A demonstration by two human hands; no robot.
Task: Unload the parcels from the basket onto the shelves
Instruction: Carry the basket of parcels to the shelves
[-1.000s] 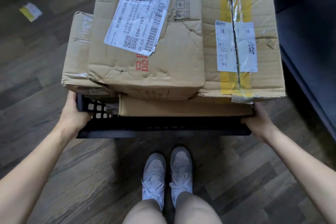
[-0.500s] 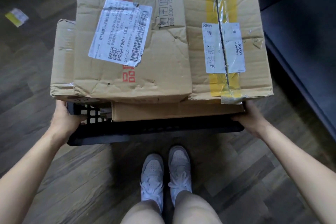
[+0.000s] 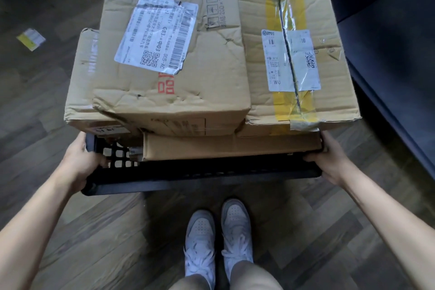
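Observation:
A black plastic basket (image 3: pixel 200 175) hangs in front of me above the floor, loaded with cardboard parcels. My left hand (image 3: pixel 81 162) grips its left end and my right hand (image 3: pixel 329 160) grips its right end. On top lies a large creased parcel with a white barcode label (image 3: pixel 171 54). To its right is a parcel with yellow tape (image 3: pixel 296 54). A third parcel (image 3: pixel 80 82) sticks out at the left, and a flat parcel (image 3: pixel 230 146) lies underneath. No shelves are in sight.
The floor is dark wood in a herringbone pattern (image 3: pixel 94 231). A dark blue sofa or bench (image 3: pixel 388 42) runs along the right. A small yellow-and-white scrap of paper (image 3: pixel 31 39) lies on the floor at the far left. My white shoes (image 3: pixel 219 238) stand below the basket.
The basket with its parcels has shifted slightly in the view, first left and then back right and lower. Both hands keep their grip on its ends.

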